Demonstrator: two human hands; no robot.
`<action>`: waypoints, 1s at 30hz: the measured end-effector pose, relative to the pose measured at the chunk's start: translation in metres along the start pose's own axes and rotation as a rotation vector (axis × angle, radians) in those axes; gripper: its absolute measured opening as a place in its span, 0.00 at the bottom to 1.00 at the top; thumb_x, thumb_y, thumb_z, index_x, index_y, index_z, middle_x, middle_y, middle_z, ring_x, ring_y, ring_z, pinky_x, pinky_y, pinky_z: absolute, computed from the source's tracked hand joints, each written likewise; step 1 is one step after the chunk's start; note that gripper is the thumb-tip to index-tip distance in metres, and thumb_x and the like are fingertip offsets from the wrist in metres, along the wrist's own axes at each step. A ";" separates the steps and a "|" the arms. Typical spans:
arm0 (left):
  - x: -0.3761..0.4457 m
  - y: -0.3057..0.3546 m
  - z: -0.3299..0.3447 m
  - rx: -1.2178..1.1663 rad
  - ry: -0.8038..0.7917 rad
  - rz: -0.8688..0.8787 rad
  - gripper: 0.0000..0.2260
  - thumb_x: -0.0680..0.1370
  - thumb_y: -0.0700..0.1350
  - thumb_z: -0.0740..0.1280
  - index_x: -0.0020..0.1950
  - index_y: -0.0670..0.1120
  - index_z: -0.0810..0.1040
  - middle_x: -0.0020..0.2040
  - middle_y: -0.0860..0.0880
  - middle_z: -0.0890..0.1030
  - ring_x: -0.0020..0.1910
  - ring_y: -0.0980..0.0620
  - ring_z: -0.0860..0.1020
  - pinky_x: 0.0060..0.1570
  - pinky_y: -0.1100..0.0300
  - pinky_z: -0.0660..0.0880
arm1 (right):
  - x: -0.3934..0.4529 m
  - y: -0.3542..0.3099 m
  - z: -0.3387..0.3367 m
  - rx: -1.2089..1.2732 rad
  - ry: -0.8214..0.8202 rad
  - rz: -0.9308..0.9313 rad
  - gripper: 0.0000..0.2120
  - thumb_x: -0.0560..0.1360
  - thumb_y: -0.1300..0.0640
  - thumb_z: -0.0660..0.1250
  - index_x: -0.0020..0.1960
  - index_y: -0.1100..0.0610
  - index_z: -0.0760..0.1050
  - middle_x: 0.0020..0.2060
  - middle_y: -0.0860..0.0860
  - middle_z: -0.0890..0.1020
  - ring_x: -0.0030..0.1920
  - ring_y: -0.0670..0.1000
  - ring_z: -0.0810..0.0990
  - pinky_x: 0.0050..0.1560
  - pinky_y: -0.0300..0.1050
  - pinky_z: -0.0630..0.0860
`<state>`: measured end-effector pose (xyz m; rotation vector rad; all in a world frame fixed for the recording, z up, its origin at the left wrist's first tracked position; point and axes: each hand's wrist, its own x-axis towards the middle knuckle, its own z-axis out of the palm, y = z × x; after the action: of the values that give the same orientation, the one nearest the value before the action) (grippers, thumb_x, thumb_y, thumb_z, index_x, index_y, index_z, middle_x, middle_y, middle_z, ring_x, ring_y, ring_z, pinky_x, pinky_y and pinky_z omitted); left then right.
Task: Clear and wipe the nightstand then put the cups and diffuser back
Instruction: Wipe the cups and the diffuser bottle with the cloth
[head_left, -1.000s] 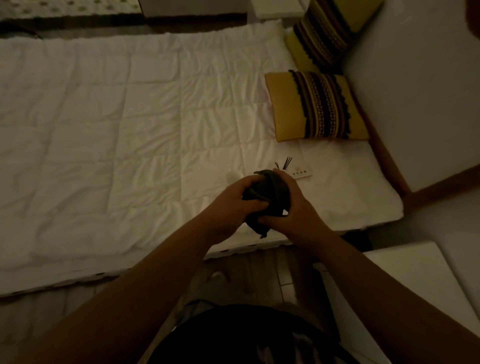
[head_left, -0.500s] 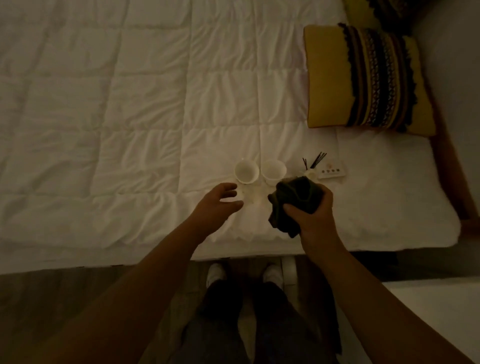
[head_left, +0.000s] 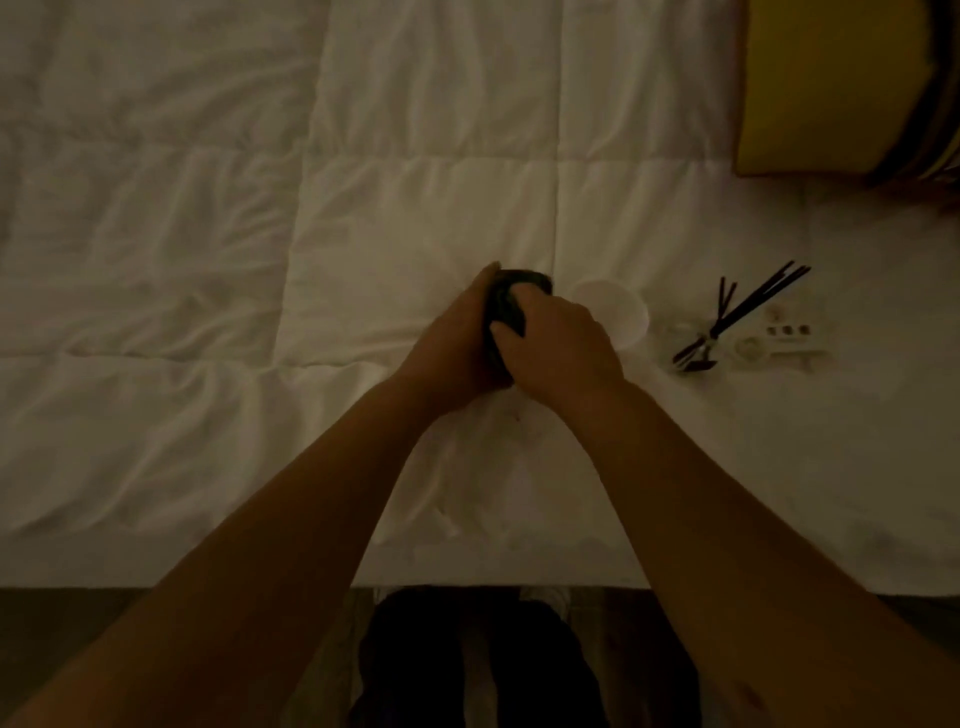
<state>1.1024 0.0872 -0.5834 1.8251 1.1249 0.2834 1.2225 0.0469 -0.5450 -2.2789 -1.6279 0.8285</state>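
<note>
Both hands are together now over the white quilt (head_left: 208, 234) of the bed. Half a second ago the left hand (head_left: 447, 353) was reaching open toward the left cup; now it is curled around something that I take to be that cup, though the hands hide it. The right hand (head_left: 558, 348) has come across from beside the diffuser and presses the dark cloth (head_left: 511, 301) down between the two hands, fingers curled on it. The other white cup (head_left: 618, 312) stands on the quilt just right of the right hand. The reed diffuser (head_left: 727, 332), dark sticks fanned out, sits farther right beside a small white remote (head_left: 789, 338). A yellow striped pillow (head_left: 831, 88) lies at the upper right.
</note>
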 end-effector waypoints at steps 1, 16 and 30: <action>0.005 -0.005 0.003 0.001 -0.019 0.008 0.44 0.70 0.43 0.74 0.78 0.49 0.50 0.75 0.48 0.65 0.71 0.55 0.66 0.63 0.70 0.61 | 0.008 0.000 0.001 -0.027 -0.041 0.038 0.16 0.77 0.45 0.60 0.61 0.51 0.70 0.51 0.54 0.79 0.47 0.55 0.79 0.45 0.49 0.77; -0.056 -0.012 -0.031 0.037 0.137 0.309 0.49 0.63 0.38 0.81 0.75 0.48 0.53 0.63 0.50 0.68 0.62 0.73 0.65 0.53 0.82 0.64 | -0.019 -0.026 -0.031 0.856 -0.748 0.176 0.27 0.70 0.57 0.73 0.64 0.41 0.68 0.49 0.58 0.81 0.33 0.51 0.76 0.26 0.41 0.69; -0.075 0.024 -0.082 -0.316 0.296 0.119 0.45 0.61 0.51 0.80 0.72 0.48 0.60 0.61 0.58 0.69 0.59 0.64 0.73 0.54 0.69 0.73 | -0.070 -0.014 -0.041 1.657 0.015 -0.080 0.13 0.73 0.62 0.63 0.52 0.49 0.80 0.45 0.48 0.83 0.46 0.48 0.82 0.47 0.42 0.78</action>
<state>1.0252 0.0729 -0.5014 1.6019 1.0993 0.7776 1.2181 -0.0070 -0.4820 -0.9613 -0.4373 1.3344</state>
